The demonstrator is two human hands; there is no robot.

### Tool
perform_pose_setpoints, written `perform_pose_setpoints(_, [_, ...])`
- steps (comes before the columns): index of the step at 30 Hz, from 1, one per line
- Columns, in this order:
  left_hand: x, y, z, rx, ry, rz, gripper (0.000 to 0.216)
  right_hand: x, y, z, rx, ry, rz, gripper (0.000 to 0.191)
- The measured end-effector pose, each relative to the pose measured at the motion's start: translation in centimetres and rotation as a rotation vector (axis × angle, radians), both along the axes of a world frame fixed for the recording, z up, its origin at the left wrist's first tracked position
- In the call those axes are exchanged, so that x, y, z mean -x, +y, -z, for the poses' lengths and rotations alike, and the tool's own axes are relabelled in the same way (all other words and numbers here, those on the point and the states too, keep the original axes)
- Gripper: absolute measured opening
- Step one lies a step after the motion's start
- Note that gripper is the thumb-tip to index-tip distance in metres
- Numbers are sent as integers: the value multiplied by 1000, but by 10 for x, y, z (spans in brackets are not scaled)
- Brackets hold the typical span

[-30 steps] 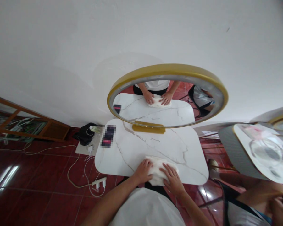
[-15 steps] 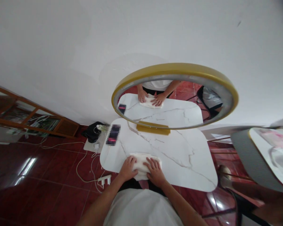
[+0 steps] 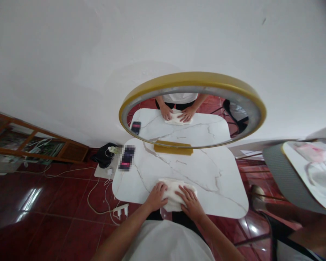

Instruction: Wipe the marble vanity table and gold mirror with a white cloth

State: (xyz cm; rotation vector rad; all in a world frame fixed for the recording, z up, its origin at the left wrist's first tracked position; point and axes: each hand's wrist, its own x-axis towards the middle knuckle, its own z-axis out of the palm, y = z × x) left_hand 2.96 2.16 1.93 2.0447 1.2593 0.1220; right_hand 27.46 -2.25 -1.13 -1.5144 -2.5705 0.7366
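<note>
1. A pale wall (image 3: 57, 72) filled the upper part of the view, above a floor (image 3: 57, 228) of glossy red tiles.
2. A white table (image 3: 206, 170) with grey veins and rounded corners stood before the person.
3. A gold-rimmed oval mirror (image 3: 192, 78) rose at the table's far side, reflecting both hands.
4. A second table (image 3: 296, 159) stood to the right, with another person's leg (image 3: 282, 216) near it.
5. A wooden cabinet (image 3: 69, 150) sat by the wall at left.
6. A white cloth (image 3: 174, 190) lay at the table's near edge, under both hands.
7. The right hand (image 3: 191, 204) rested on the cloth's right part, fingers spread wide.
8. The left hand (image 3: 156, 196) lay on its left part, fingers slightly bent, thumb well apart from them.
9. A black bag (image 3: 101, 157) sat left of the table.
10. A pixelated dark object (image 3: 127, 158) lay on the table's left side.
11. A white power strip (image 3: 121, 207) was near its left corner.
</note>
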Motion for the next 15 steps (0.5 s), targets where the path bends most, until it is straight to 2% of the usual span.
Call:
perform_pose_setpoints(4, [-41,3,4,47,-34,93,41,-42,-17,4,-14,-46,70,62])
perform_pose_setpoints(7, [-61,5,5,73,-35,157,43,-58,-29,5,-30,-74,109,60])
perform_pose_setpoints(11, [-64,9,4,76,-21,181,44,-53,-38,9,-91,-89,195,60])
perform_pose_setpoints(15, [-45,15,4,68,18,144,45,-27,-33,13,-135,-49,219,60])
